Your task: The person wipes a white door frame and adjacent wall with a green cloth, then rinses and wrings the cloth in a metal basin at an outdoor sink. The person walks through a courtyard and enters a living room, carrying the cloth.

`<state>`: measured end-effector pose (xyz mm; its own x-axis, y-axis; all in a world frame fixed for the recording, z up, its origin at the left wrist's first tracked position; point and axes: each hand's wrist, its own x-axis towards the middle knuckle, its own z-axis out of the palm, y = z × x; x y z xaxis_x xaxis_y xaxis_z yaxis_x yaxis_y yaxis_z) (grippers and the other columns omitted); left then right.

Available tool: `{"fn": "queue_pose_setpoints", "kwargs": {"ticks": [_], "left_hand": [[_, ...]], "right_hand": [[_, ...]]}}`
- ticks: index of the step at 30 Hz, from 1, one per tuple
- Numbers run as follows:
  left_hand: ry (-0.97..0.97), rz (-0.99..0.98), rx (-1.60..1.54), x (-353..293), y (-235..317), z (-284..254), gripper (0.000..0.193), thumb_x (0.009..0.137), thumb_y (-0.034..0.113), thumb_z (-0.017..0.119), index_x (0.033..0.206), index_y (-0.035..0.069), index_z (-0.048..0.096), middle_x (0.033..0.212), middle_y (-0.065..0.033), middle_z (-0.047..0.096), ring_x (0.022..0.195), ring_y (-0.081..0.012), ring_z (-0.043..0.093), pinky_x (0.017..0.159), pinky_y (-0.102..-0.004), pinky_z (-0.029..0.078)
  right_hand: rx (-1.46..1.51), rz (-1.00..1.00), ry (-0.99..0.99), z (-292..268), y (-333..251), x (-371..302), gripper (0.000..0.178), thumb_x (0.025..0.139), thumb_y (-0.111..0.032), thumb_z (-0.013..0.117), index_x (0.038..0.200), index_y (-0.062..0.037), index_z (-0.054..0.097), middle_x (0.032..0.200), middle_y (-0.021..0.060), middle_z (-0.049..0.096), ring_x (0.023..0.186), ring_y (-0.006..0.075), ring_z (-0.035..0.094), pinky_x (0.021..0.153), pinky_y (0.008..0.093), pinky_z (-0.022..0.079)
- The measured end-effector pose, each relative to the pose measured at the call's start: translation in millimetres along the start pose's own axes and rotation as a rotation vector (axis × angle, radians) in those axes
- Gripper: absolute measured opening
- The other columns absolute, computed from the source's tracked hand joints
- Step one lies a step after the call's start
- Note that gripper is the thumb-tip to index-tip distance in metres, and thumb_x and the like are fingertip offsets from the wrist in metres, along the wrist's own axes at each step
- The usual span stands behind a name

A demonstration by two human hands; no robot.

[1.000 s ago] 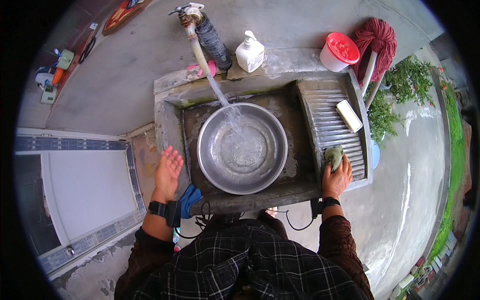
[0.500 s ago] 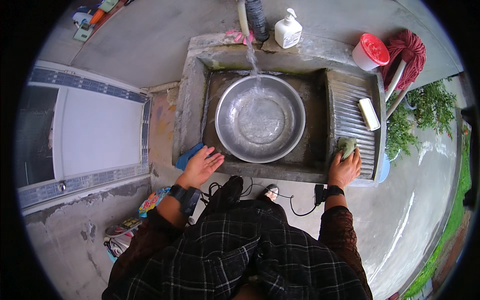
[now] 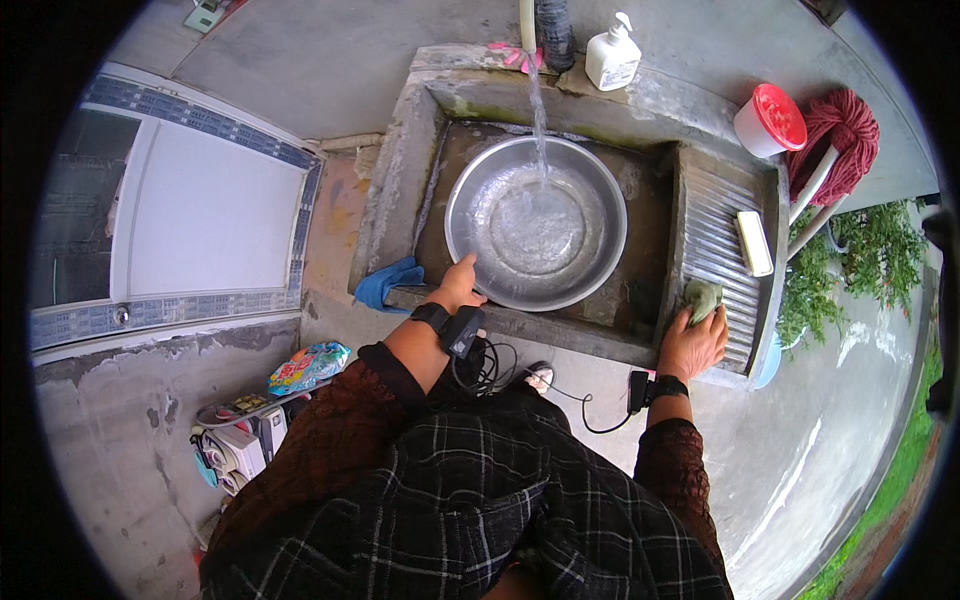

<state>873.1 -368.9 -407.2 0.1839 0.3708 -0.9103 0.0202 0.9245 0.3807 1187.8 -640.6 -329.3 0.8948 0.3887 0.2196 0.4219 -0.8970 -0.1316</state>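
A wide metal basin (image 3: 592, 262) sits in the concrete sink (image 3: 397, 190), with water (image 3: 538, 120) running into it from a pale hose (image 3: 527, 25). My left hand (image 3: 459, 287) is at the basin's near-left rim, its fingers closed about the edge and partly hidden there. On the right, my right hand (image 3: 695, 340) grips a wadded grey-green cloth (image 3: 703, 298) against the lower part of the ribbed washboard slab (image 3: 712, 245). A white bar-shaped block (image 3: 754, 243) lies farther up the ribs. Over the sink's near-left corner hangs a blue cloth (image 3: 388, 284).
Along the back ledge stand a white pump bottle (image 3: 612, 58) and a white tub with a red lid (image 3: 770, 120). A red mop (image 3: 838, 135) leans at the right beside leafy plants (image 3: 880, 255). A black cable (image 3: 590, 410) hangs between my wrists.
My left hand has moved from the sink's near-left edge rightward to the basin rim, and its fingers have closed. My right hand keeps the cloth on the washboard. The view has shifted slightly.
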Motion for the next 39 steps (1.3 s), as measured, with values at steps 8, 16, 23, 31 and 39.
{"fn": "queue_pose_setpoints", "kwargs": {"ticks": [8,16,23,31,39], "left_hand": [[0.113,-0.076,-0.143,13,-3,21,0.079,0.100,0.043,0.058,0.162,0.020,0.015,0.164,-0.0121,0.019,0.135,-0.0495,0.043,0.114,-0.0601,0.031],[0.129,-0.135,-0.170,10,-3,18,0.079,0.097,0.040,0.063,0.160,0.022,0.018,0.154,-0.0109,0.031,0.124,-0.0427,0.053,0.108,-0.0523,0.040],[0.071,-0.173,-0.369,-8,0,19,0.077,0.097,0.031,0.064,0.157,0.011,0.021,0.153,-0.0122,0.032,0.124,-0.0401,0.054,0.109,-0.0529,0.044],[-0.095,-0.125,-0.410,-18,-1,12,0.046,0.100,0.028,0.061,0.135,0.005,0.042,0.133,-0.0134,0.042,0.116,-0.0340,0.052,0.102,-0.0487,0.048],[-0.180,-0.073,-0.282,-37,1,19,0.071,0.102,0.038,0.057,0.158,0.010,0.024,0.156,-0.0186,0.027,0.141,-0.0464,0.036,0.113,-0.0540,0.039]], "right_hand": [[0.006,0.002,-0.003,0,-1,1,0.045,0.094,-0.035,0.061,0.128,-0.0065,0.063,0.149,0.0076,0.051,0.136,0.0317,0.045,0.109,0.0505,0.035],[-0.027,-0.011,-0.004,1,-1,1,0.046,0.093,-0.035,0.062,0.129,-0.0064,0.063,0.149,0.0073,0.052,0.136,0.0308,0.046,0.108,0.0494,0.036],[-0.029,-0.003,0.018,3,-2,0,0.046,0.093,-0.034,0.062,0.128,-0.0049,0.064,0.147,0.0068,0.054,0.135,0.0310,0.046,0.108,0.0491,0.036],[-0.035,-0.002,0.030,6,-3,-1,0.046,0.095,-0.037,0.059,0.127,-0.0045,0.065,0.147,0.0072,0.055,0.135,0.0306,0.047,0.108,0.0497,0.036],[-0.049,-0.012,0.036,4,-6,-3,0.046,0.096,-0.037,0.057,0.127,-0.0049,0.065,0.146,0.0072,0.056,0.135,0.0302,0.047,0.107,0.0501,0.037]]}}
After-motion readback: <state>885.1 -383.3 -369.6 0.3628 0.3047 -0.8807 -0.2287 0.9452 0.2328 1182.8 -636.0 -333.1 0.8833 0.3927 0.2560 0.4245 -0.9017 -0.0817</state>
